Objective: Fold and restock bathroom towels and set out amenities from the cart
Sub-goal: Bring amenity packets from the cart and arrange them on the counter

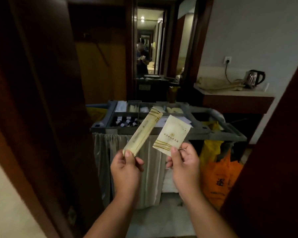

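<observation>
My left hand point(126, 170) pinches the lower end of a long, narrow cream amenity packet point(143, 131) that slants up to the right. A wider, square cream sachet point(172, 134) with gold stripes and printed text is pinched at its bottom edge by my right hand point(184, 162). Both packets are held up in front of the grey housekeeping cart point(218, 133). Its top tray is split into compartments with small rolled items point(126, 121) and pale packets point(175, 109).
A grey cloth bag point(101, 162) hangs from the cart's front. Yellow and orange plastic bags point(218, 177) hang at its right. Dark wooden door panels close in on both sides. A counter at the back right carries a kettle point(255, 78) and folded towels point(212, 82).
</observation>
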